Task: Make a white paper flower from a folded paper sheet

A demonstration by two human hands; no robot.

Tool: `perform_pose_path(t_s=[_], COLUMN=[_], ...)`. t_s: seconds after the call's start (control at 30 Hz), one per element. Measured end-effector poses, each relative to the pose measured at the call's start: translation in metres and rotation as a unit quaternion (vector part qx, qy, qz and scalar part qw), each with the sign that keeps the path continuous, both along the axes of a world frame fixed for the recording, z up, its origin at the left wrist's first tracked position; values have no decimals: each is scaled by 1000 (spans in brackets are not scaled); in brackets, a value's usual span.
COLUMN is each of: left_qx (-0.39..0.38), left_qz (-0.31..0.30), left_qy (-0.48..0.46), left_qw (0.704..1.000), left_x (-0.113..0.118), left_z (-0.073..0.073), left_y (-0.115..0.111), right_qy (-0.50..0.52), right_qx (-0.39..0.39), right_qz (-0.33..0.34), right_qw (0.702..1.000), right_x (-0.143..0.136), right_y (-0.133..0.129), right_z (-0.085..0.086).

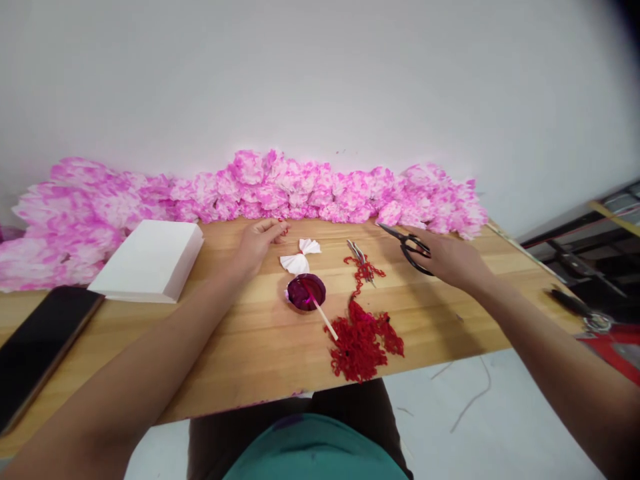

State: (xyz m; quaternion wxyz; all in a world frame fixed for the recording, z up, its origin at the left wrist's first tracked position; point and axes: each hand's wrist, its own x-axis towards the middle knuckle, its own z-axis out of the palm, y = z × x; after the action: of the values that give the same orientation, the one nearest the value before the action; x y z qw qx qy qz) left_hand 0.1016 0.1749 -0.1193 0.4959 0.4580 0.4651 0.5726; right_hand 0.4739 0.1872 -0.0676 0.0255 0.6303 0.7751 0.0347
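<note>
My left hand [260,243] pinches a short piece of red yarn [285,232] above the wooden table [250,360]. In my right hand [445,257] are black scissors [415,253], their blades pointing left. Between the hands lies a white paper piece [299,259], gathered at its middle like a bow. Just below it stands a small bowl of dark magenta liquid [301,293] with a thin stick [326,321] leaning out. A tangled heap of red yarn [363,343] lies to the right, one strand leading up to a metal tool [357,253] with yarn around it.
Pink and white paper flowers [300,190] line the wall side of the table. A stack of white paper [150,257] and a dark phone [45,340] lie at the left. Beyond the right edge are a black-handled tool [575,303] and a dark rack [595,247].
</note>
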Motion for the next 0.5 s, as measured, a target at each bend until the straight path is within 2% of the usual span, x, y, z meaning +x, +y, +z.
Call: perform_pose_path(t_s=[0.1,0.17,0.27,0.33,0.4,0.43,0.5], left_qx=[-14,-28,-44,-42,2,23,28], left_qz=[8,10,-4,-17,-49,-51,-29], left_qy=[-7,-17,9,76,185,245,323], left_qw=[1000,999,999,996,982,968,946], left_x=[-1,-1,-3,-8,-17,-24,-41], left_z=[-3,-2,14,39,67,79,89], left_y=[0,3,2,-11,-43,-67,-129], right_qy=[-11,-22,-12,41,92,111,142], right_qx=[-49,-33,55,69,68,55,34], right_qz=[-27,-15,36,133,242,301,379], right_qw=[998,999,998,988,964,946,914], right_x=[33,32,-1,-37,-75,-93,-122], right_y=[-5,-8,-11,-12,-14,-15,-15], right_z=[-9,-7,6,12,13,11,3])
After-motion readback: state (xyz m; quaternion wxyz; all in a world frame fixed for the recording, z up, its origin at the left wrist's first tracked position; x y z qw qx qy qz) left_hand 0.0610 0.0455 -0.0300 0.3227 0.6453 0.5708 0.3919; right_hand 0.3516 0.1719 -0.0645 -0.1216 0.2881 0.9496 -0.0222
